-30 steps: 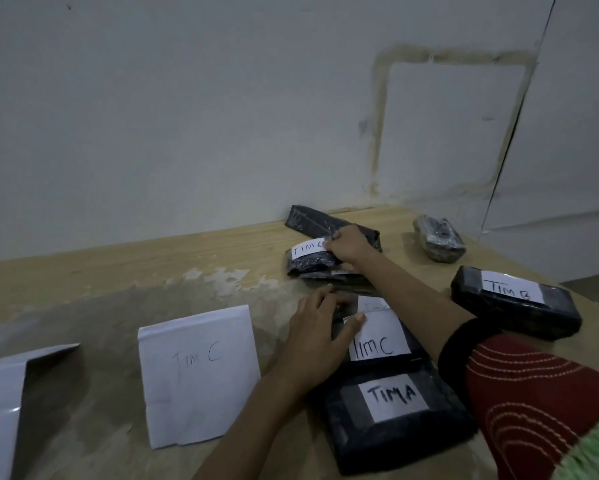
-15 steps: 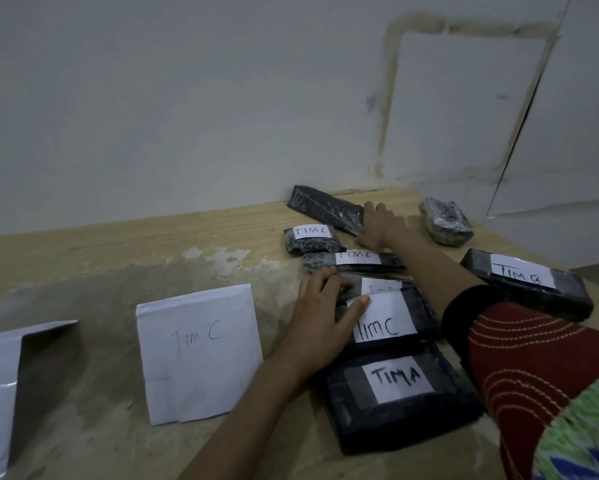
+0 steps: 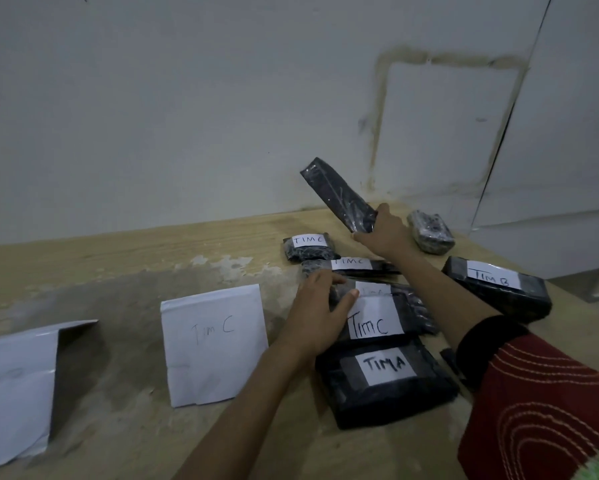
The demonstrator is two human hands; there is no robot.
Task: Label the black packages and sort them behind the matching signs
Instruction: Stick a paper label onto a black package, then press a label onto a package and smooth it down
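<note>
Now right hand (image 3: 386, 233) clamps long package (image 3: 339, 195) airborne; left hand (image 3: 320, 311) flat on stack (image 3: 395, 317).

Dim, flat, bluish light, soft shadows, slight blur, wide-angle bending at edges.

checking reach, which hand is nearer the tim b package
Right. The right hand, holding a long black package, is just left of the TIM B package; the left hand lies farther left.

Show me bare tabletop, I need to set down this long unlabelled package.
Bare wooden tabletop lies between the wall and the white TIM C paper sign. Right of that sign it is crowded with labelled black packages.
</note>
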